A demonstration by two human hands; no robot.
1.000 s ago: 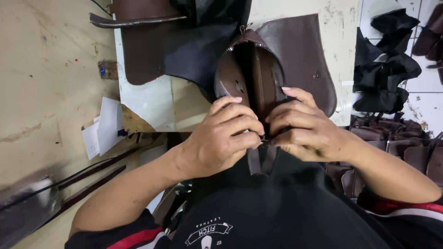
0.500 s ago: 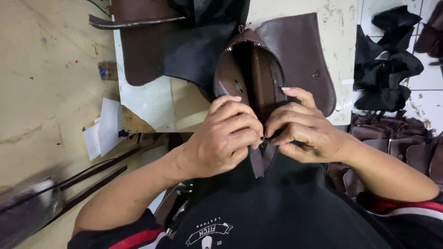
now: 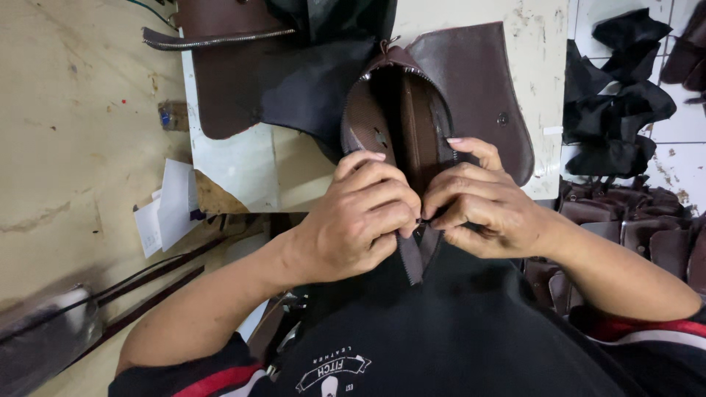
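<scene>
We see the zip-end stage of assembling a dark brown leather pouch with a domed, zip-edged mouth (image 3: pixel 412 110), which stands open toward us at the near edge of the pale, scuffed desk (image 3: pixel 537 44), its flap with a metal snap stud (image 3: pixel 503 118) lying flat toward the desk's right edge. Both hands meet at the pouch's near end, knuckle to knuckle. Our left hand (image 3: pixel 360 220) is curled tight, its fingers folded over the left wall of the pouch and pinching the dark brown zip tape tail (image 3: pixel 413 257) that hangs down from between the hands. Our right hand (image 3: pixel 482 202) is likewise closed, thumb and forefinger pressed together on the same tape end, the index finger resting along the right rim of the opening. We cannot tell whether a slider sits between the fingertips, since the knuckles hide it. We judge that the work in hand is fitting or seating the zip end, and that the next move calls for a steady, even pull with both tape sides kept aligned. Farther back on the desk lie a brown leather panel with a silver zip strip (image 3: pixel 220 29) and a black fabric lining piece (image 3: pixel 309 81); black fabric scraps (image 3: pixel 618 95) lie on the tiled floor to the right.
</scene>
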